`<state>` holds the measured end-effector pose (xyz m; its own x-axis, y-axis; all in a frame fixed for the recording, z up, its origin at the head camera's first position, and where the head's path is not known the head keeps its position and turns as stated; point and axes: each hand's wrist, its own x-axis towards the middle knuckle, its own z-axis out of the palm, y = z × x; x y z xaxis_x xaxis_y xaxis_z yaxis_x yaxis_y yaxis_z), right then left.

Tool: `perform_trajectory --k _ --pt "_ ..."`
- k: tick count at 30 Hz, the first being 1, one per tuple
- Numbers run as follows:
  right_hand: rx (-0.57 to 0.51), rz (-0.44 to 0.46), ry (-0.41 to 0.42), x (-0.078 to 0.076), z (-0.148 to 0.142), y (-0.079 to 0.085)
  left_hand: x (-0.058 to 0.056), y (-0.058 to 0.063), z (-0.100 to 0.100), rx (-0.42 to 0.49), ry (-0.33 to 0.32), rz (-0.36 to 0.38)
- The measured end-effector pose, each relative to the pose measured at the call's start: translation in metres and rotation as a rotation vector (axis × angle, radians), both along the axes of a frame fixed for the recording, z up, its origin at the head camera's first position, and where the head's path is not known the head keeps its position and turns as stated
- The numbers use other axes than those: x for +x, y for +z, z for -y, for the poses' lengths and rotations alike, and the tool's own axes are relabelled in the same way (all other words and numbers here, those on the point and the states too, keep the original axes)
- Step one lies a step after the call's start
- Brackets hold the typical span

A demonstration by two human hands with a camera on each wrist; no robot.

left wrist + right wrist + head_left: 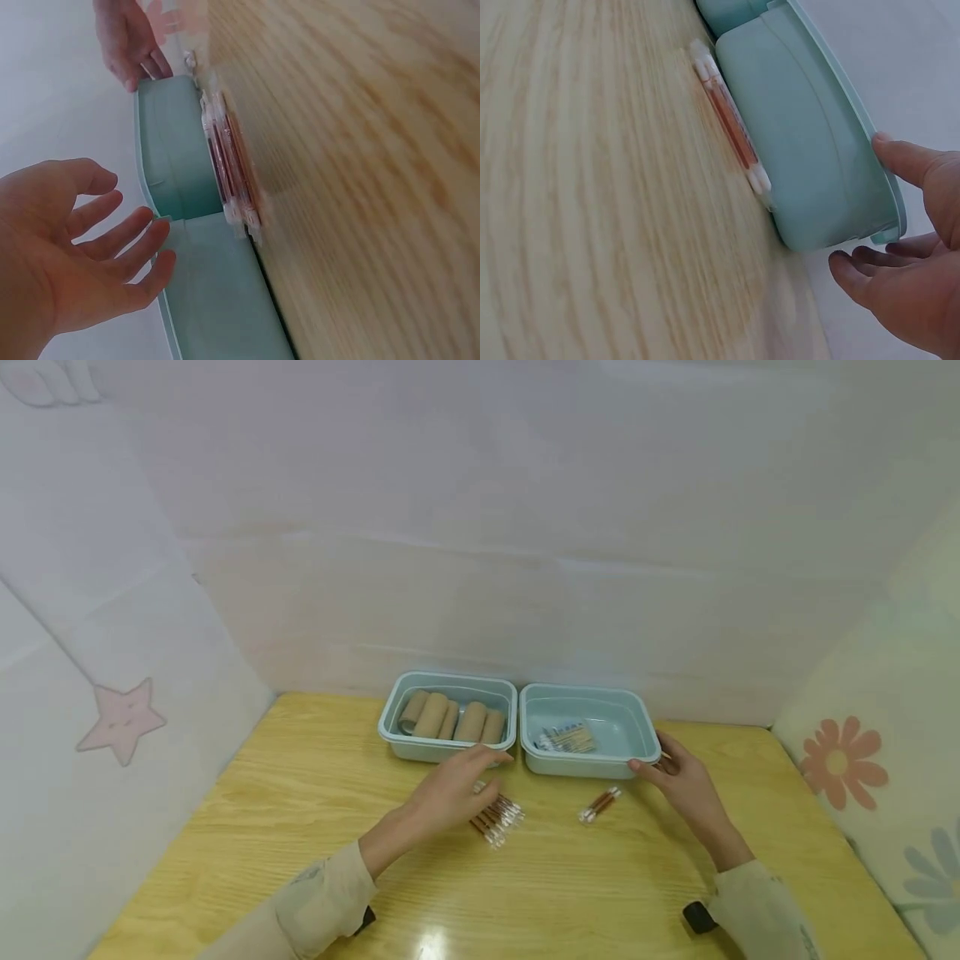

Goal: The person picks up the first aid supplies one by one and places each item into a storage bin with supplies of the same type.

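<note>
While left hand (450, 787) hangs loose: dipping, I could scatter swabs (502, 817) beneath.
Right hand (688, 783): grasping tub (795, 146); tugging risks tipping.

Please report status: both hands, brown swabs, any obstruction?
Left hand open, empty. Right hand touching right tub. Larger brown swab bundle on table, partly hidden by left hand. Smaller bundle before right tub, possibly in the way.

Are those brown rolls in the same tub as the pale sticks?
No, the brown rolls lie in the left tub, while the pale sticks lie in the right tub.
</note>
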<state>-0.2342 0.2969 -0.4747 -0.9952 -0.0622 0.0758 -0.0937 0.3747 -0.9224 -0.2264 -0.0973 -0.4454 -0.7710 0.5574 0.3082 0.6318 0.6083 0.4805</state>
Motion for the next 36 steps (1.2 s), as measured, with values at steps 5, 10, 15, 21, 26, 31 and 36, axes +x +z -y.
perform_trajectory --k 5,10,15,21,26,31,36 --pt "0.001 -0.007 0.01 -0.002 0.001 -0.001 0.001 -0.005 0.001 -0.043 -0.003 0.021" --pt "0.001 0.008 -0.003 -0.003 0.001 -0.003 -0.001 -0.01 0.002 -0.096 -0.037 0.029" --pt "0.001 0.007 -0.013 -0.007 -0.001 -0.007 -0.007 -0.015 0.002 -0.153 -0.144 0.008" --pt "-0.038 0.002 -0.002 -0.011 0.0 -0.009 -0.014 -0.024 0.002 -0.285 -0.193 -0.07" --pt "-0.019 0.005 -0.021 -0.01 0.001 -0.008 -0.016 -0.024 0.001 -0.356 -0.196 -0.104" --pt "-0.027 0.003 -0.026 -0.008 0.0 -0.008 -0.016 -0.025 -0.003 -0.405 -0.181 -0.107" --pt "-0.038 0.005 -0.025 -0.008 -0.002 -0.009 -0.016 -0.025 -0.005 -0.424 -0.167 -0.084"
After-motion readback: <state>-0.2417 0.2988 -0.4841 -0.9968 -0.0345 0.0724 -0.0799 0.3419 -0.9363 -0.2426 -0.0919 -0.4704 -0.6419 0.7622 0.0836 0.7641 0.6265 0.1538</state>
